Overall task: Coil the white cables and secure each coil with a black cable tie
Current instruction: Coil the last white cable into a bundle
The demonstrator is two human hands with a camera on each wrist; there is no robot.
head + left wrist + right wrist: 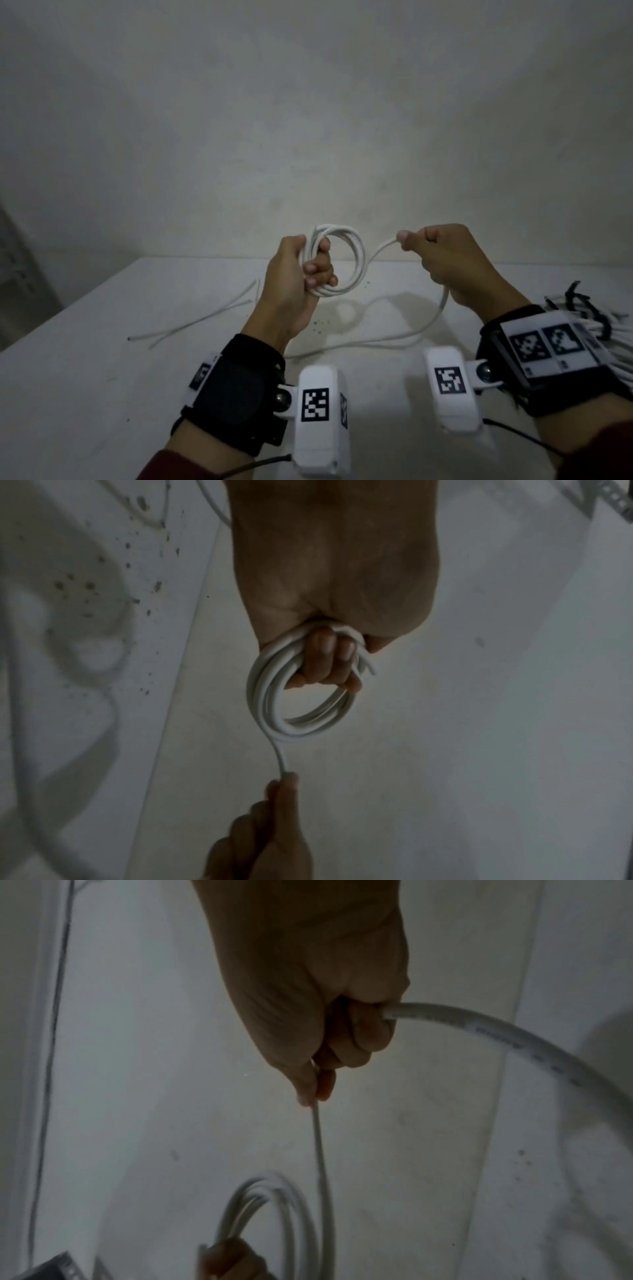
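My left hand [310, 270] grips a coil of white cable [356, 263] of several loops, held up above the white table [102, 377]. In the left wrist view the curled fingers [325, 661] pass through the coil [270, 696]. The free length of the same cable [380, 248] runs right to my right hand [445, 260], which grips it in a fist, thumb and forefinger pinching it. Below that hand the cable tail [435, 318] drops to the table and trails left. The right wrist view shows the cable [496, 1034] leaving the fist [342, 1042].
Two loose white cables [205, 315] lie on the table at left. At the right edge sits a pile of white cables with black cable ties [589, 308]. A pale wall [308, 120] stands behind the table. Dark specks [322, 325] dot the tabletop.
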